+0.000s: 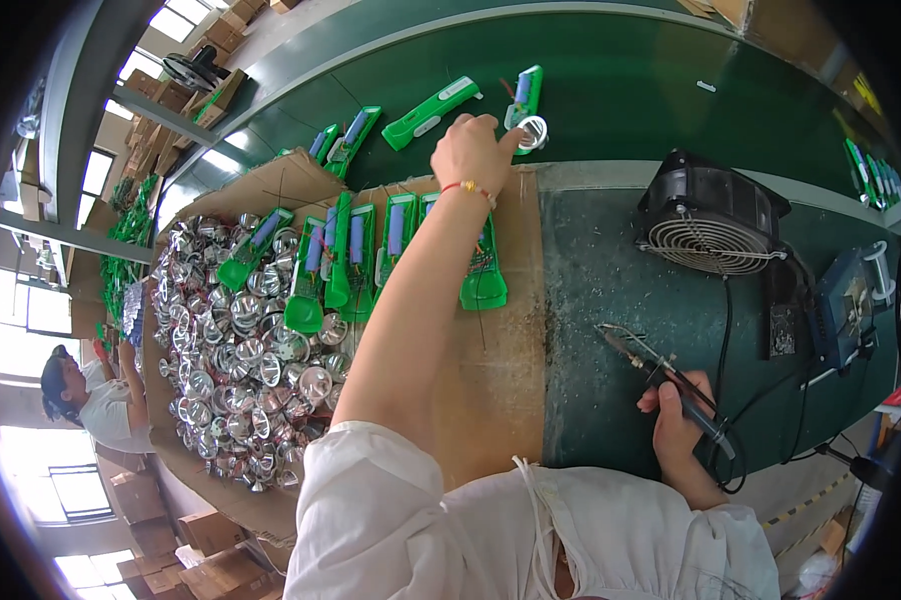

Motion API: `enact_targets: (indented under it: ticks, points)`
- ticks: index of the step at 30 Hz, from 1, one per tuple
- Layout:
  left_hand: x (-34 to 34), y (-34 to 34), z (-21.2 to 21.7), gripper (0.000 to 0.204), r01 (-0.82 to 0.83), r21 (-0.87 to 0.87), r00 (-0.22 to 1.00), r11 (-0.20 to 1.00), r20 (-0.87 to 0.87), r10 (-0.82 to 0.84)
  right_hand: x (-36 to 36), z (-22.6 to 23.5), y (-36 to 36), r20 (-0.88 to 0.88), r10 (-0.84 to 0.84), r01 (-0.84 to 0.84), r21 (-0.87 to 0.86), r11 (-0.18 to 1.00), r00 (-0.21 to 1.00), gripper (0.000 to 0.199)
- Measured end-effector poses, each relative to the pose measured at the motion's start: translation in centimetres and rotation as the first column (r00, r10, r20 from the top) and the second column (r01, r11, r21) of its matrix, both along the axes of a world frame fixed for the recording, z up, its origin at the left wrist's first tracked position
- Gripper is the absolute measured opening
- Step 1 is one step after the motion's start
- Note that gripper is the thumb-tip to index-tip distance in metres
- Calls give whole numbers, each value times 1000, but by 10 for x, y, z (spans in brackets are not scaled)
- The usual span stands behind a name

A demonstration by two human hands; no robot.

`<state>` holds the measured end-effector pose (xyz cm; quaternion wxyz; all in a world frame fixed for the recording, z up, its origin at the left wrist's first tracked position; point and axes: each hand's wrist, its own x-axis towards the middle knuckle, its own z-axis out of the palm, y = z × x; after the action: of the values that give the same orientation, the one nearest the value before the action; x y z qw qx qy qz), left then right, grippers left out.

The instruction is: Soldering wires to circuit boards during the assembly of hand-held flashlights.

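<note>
Left hand: the left hand (474, 152) is stretched out over the green conveyor belt (611, 90), fingers pinched shut on the silver reflector ring (534, 132) at the head of a green flashlight body (524, 100).
Flashlight body in hand: lies open-faced on the belt, just beyond the far edge of the cardboard sheet (501, 350), its blue battery showing.
Right hand: the right hand (679, 425) rests on the green table near the cardboard's right edge, closed around the soldering iron (661, 375), whose tip points up and left.
Row of bodies: more open green flashlight bodies (371, 260) lie side by side on the cardboard, left of the outstretched forearm.
Reflector heap: a pile of shiny silver reflector cups (241, 370) covers the cardboard's left part.
Fan: a black fan (711, 225) sits right of the cardboard, beyond the iron.
Station: a blue soldering station (846, 305) stands right of the fan.
Co-worker: another person (91, 400) sits far left, beyond the heap.
</note>
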<state>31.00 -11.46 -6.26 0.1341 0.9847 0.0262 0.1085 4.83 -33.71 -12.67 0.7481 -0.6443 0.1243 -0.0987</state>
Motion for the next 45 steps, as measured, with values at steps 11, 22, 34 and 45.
enact_targets:
  ticks: [11,22,34,45]
  points:
    - [-133,8,-24,38,274,378,960,885,-161,-229,8,-8,-2,9,-14,14,-40,999,1000,18]
    - [-296,127,-11,21,-88,111,901,990,432,31,6,-10,2,85,16,-5,-128,992,996,20]
    - [-308,123,-36,21,-249,204,950,947,242,198,-11,2,22,185,146,-124,-121,985,972,17]
    - [-300,93,-58,21,-20,132,954,991,300,-21,-2,-3,22,104,164,-146,-162,976,981,21]
